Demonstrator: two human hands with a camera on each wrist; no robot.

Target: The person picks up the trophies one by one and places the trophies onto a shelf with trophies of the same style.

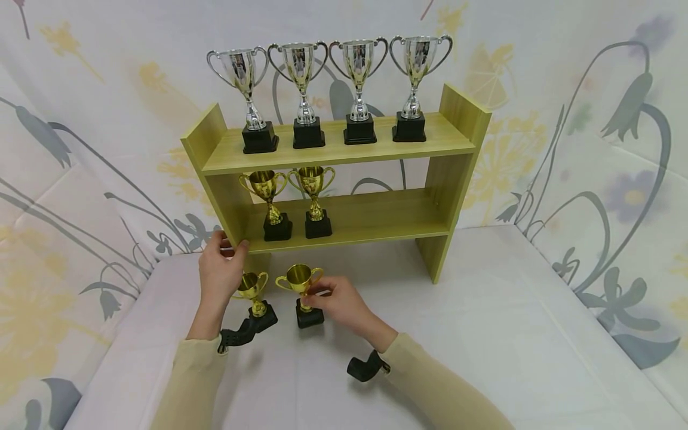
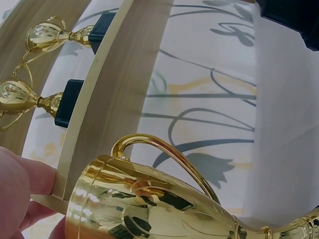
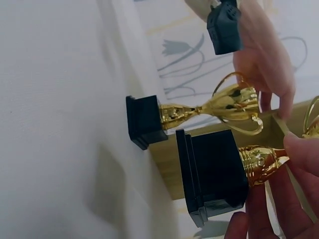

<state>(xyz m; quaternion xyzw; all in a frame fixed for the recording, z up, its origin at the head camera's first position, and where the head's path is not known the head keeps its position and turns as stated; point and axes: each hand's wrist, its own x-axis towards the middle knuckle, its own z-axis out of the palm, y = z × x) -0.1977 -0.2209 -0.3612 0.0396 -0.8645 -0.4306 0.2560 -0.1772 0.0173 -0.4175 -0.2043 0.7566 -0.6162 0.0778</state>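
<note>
My left hand (image 1: 220,269) grips the lower left corner of the wooden shelf (image 1: 344,239), thumb in front, at the middle board's end. With my right hand (image 1: 341,304) I pinch a gold trophy cup (image 1: 299,278) by its stem, just above its black base (image 3: 214,174). This cup is upright, and the base appears raised off the white tablecloth. Another gold trophy cup (image 1: 250,286) is between it and my left wrist; its bowl (image 2: 144,204) fills the bottom of the left wrist view. Fingers partly hide the held cup's stem.
On the middle board, two gold trophies (image 1: 274,221) (image 1: 316,206) stand at the left. Several silver trophies (image 1: 359,89) line the top board. Behind the shelf hangs a flower-printed cloth (image 1: 564,131). White tablecloth (image 1: 484,346) spreads in front. Black wrist cameras (image 1: 365,365) sit at both cuffs.
</note>
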